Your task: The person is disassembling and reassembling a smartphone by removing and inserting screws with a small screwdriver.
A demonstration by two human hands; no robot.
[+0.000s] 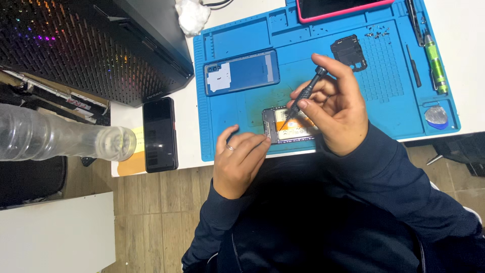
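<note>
Opened phone (290,126) on blue mat (237,111), white desk (470,30)

Opened phone (290,126), back off, flat on blue mat's near edge; dark screwdriver (307,92) tilted, tip on it.

A dark-screened black phone (160,134) lies left of the blue mat (237,126), and a pink-cased screen (339,8) sits at its top edge.

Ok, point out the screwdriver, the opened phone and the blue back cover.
screwdriver (306,92), head view, mid-shaft
opened phone (293,132), head view, exposed inside
blue back cover (252,71), head view, middle of the panel
</note>
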